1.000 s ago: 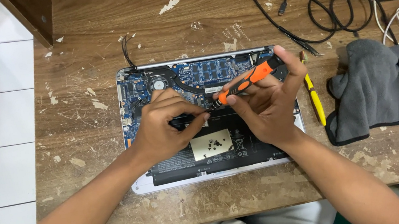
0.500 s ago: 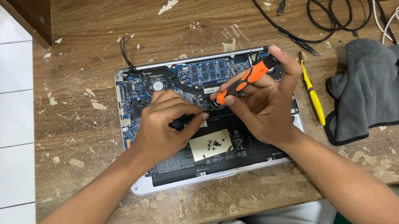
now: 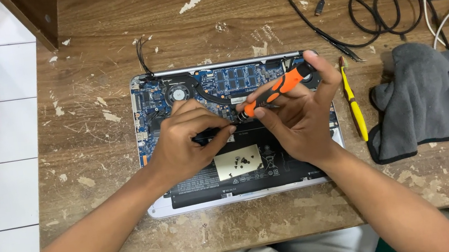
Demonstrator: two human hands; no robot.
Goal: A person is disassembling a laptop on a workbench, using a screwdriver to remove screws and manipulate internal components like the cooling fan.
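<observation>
Laptop [image 3: 188, 202], silver and opened with its back cover off, lies on a scarred wooden table [image 3: 104, 61], showing a black battery nearest the person and a blue circuit board beyond. Left hand [image 3: 185, 144] rests fingers curled on the board. Right hand [image 3: 297, 123] grips an orange-and-black screwdriver [image 3: 276, 91], tip just beside the left fingertips. Both hands hide the screw and the board's middle.
</observation>
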